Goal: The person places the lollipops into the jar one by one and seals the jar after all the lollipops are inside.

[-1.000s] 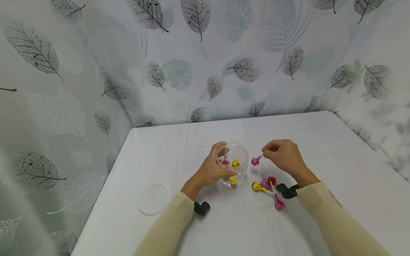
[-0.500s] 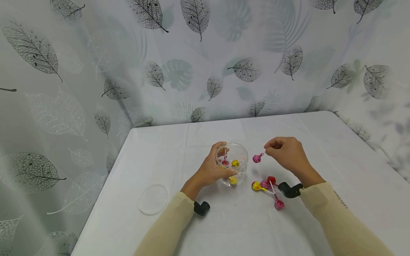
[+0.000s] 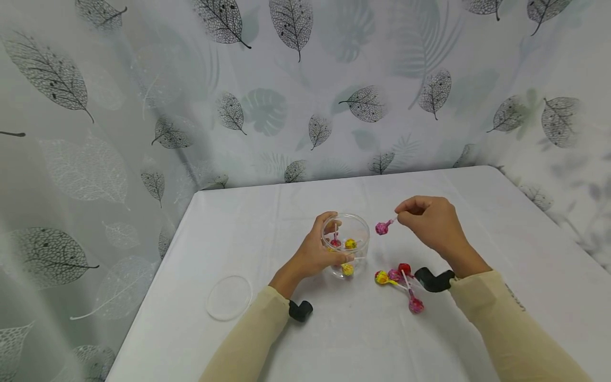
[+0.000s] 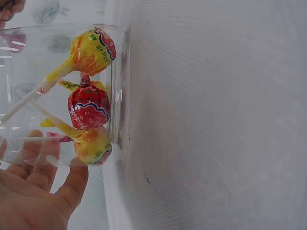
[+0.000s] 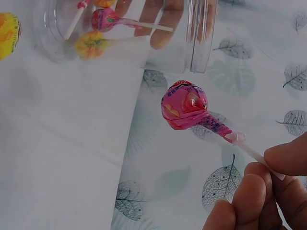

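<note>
My left hand (image 3: 317, 252) grips a clear round plastic jar (image 3: 361, 239) from its left side, fingers and thumb curled round the wall. Inside the jar are several wrapped lollipops; the left wrist view shows a red lollipop (image 4: 89, 109) between yellow ones (image 4: 92, 51). To the right of the jar, my right hand (image 3: 431, 225) pinches the white stick of a pink lollipop (image 5: 184, 105) between thumb and fingertips. Its wrapped head points toward the jar and hangs in the air, apart from the wall and level with the rim.
On the white table (image 3: 334, 339), a small pile of lollipops lies right of the jar: a yellow one (image 3: 382, 277), a red one (image 3: 404, 268) and pink ones (image 3: 416, 305). A clear round lid (image 3: 229, 319) lies at the left. Leaf-patterned cloth (image 3: 267, 143) hangs behind the table.
My right hand has risen and shifted slightly right, carrying the pink lollipop upward. My left hand and the jar have stayed in place.
</note>
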`<state>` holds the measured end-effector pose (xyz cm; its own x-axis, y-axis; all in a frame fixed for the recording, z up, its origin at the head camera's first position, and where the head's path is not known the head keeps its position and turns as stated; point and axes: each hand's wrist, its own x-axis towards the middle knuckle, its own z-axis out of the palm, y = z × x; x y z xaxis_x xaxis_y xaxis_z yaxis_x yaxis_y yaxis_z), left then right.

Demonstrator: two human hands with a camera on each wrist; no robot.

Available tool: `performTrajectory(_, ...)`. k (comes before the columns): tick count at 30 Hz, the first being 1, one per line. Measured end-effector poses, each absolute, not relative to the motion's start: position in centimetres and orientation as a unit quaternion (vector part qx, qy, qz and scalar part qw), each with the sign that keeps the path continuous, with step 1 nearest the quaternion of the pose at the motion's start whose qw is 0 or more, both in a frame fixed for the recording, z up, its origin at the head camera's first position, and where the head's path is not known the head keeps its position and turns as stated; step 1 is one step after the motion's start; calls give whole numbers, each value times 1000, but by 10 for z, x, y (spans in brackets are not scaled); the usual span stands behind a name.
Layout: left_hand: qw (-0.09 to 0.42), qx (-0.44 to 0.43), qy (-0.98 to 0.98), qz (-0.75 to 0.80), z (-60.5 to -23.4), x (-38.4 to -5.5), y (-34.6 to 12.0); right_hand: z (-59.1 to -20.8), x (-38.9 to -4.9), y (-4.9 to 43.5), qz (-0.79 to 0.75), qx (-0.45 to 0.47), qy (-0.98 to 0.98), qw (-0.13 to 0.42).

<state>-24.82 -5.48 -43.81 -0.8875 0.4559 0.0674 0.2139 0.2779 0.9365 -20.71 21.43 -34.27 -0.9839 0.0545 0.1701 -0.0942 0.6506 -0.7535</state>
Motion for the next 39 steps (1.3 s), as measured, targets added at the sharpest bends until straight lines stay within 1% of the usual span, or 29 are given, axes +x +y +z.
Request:
performTrajectory(8,108,218,788,565,-440,-250,-56,-339,-205,209,439,6,-891,111)
performTrajectory(15,108,218,790,563,-440,-250,-55,-333,-204,204,462,10,-879,117)
performTrajectory(27,111,208,792,563,-441,-250,-54,-334,-205,192,499,31,-861,95)
performTrajectory(33,112,217,784,571,-440,-250,-55,-338,-205,190,499,61,-861,75)
performTrajectory(39,110,221,783,572,-439,-249,-55,-343,-204,195,489,68,-867,75)
